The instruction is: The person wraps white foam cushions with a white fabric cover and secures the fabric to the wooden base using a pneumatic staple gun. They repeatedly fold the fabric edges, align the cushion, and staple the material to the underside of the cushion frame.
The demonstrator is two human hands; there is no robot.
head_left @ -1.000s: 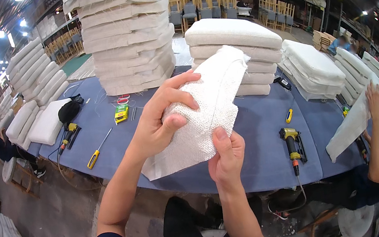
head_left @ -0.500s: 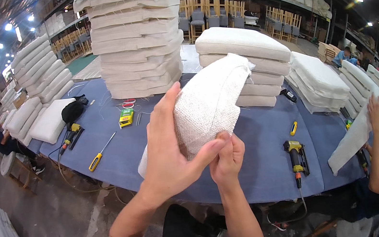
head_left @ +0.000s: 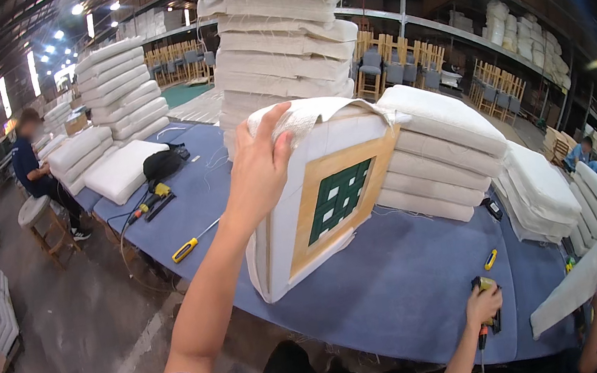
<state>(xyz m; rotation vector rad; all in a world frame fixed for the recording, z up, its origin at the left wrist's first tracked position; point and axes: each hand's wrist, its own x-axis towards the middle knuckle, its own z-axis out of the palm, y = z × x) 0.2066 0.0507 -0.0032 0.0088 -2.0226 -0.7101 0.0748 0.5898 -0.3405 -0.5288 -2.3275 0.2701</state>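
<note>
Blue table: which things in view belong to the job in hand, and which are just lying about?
In the job:
- cushion, left hand at its upper edge
- staple gun, right hand on it

Lying about, as far as I can judge:
- screwdriver
- small yellow tool
- second gun, at far left
- black device

The left hand [head_left: 259,175] grips high, the right hand [head_left: 482,305] low.

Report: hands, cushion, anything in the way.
Left hand holding white fabric cushion tilted up, green webbing showing. Right hand on yellow-and-black staple gun. White cushion stack close behind.
</note>
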